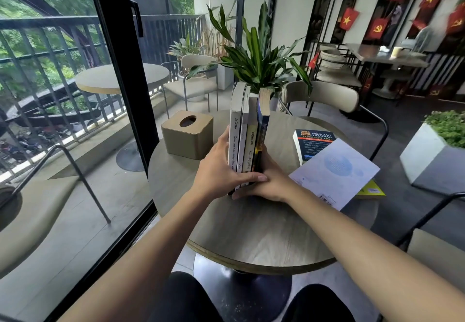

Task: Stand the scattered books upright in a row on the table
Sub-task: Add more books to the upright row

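Observation:
Several books (247, 130) stand upright, pressed together in a row, at the middle of the round wooden table (251, 233). My left hand (221, 168) presses flat on the row's left side, thumb across the spines. My right hand (269, 183) presses on the right side, against the dark blue book (263, 120). To the right, three more books lie flat: a dark-covered one (310, 143), a white one (334, 173) partly over it, and a yellow one (372, 191) mostly hidden underneath.
A tan tissue box (187, 134) sits left of the row. A potted plant (259, 62) stands just behind the books. Chairs (324, 97) ring the table, and a glass door frame (120, 75) runs along the left.

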`<state>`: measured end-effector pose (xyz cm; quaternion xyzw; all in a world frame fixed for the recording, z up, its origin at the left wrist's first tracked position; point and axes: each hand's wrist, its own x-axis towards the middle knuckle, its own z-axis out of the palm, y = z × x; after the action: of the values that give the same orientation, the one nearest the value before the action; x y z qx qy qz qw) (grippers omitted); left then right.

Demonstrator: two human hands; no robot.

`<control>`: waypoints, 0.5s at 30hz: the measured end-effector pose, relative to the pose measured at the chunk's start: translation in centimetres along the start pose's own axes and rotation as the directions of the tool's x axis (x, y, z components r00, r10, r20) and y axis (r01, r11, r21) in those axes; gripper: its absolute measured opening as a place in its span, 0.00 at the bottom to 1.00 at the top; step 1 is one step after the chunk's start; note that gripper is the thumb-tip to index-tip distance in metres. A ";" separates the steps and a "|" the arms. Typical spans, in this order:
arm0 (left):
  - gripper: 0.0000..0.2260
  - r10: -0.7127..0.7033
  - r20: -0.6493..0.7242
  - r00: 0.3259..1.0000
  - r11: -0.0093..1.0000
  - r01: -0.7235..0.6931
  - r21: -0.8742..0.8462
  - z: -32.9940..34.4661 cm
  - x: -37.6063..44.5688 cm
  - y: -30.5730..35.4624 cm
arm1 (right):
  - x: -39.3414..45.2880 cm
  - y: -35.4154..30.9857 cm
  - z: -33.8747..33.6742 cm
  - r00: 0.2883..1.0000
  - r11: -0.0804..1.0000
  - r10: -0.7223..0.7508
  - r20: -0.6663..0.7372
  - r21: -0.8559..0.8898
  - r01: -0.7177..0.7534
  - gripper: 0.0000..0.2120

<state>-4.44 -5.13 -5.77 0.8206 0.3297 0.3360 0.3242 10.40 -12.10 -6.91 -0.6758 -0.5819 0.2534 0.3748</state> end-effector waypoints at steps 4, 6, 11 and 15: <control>0.57 0.011 0.011 1.000 1.000 -0.010 -0.011 -0.1 0.3 -0.1 | 0.4 0.1 0.6 0.999 1.000 -0.006 -0.044 -0.027 0.005 0.71; 0.56 0.018 0.023 1.000 0.999 -0.017 -0.030 -0.2 0.5 0.0 | 0.7 0.4 0.8 0.998 0.998 0.014 -0.063 -0.055 -0.017 0.74; 0.56 0.025 0.034 0.999 0.997 -0.022 -0.070 -0.4 0.6 0.2 | 1.3 1.1 0.8 0.996 0.995 0.037 -0.081 -0.087 -0.044 0.78; 0.53 0.007 0.018 1.000 0.999 -0.006 -0.048 -0.1 0.6 0.1 | 1.2 0.8 1.0 0.996 0.990 0.031 -0.087 -0.133 -0.042 0.77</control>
<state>-4.14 -4.70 -5.40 0.8166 0.3158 0.3376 0.3457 10.37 -10.73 -7.99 -0.7202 -0.5688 0.1914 0.3481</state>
